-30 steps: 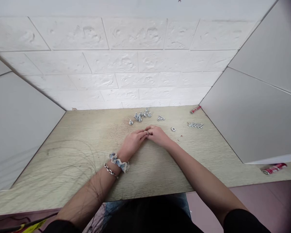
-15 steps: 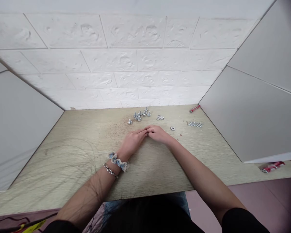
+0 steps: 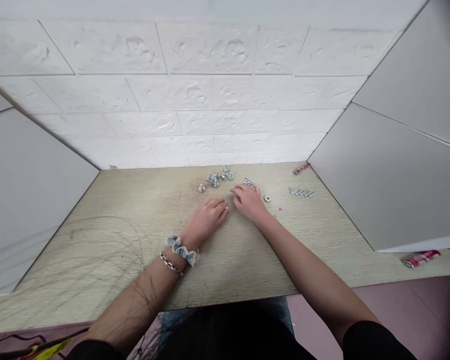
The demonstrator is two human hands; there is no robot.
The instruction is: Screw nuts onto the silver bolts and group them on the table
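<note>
My left hand (image 3: 208, 215) rests on the wooden table (image 3: 97, 240) with its fingers drawn together; whether they hold a small metal part is too small to tell. My right hand (image 3: 249, 201) lies a little to the right, apart from the left, its fingers stretched toward a small heap of nuts (image 3: 248, 181) just beyond the fingertips. A pile of short bolts (image 3: 219, 177) lies behind both hands, with one single bolt (image 3: 201, 188) to its left. A flat washer (image 3: 267, 198) sits just right of my right hand.
A row of screws (image 3: 302, 192) lies at the right, a red pen-like object (image 3: 302, 168) near the back right corner. Grey panels (image 3: 390, 175) wall both sides and a white brick wall stands behind. A red-and-white object (image 3: 422, 259) lies beyond the right panel.
My hands were joined at the fingertips over a small ring-like part. They have separated: the right hand moved back and right toward the nuts, while the left hand stayed put.
</note>
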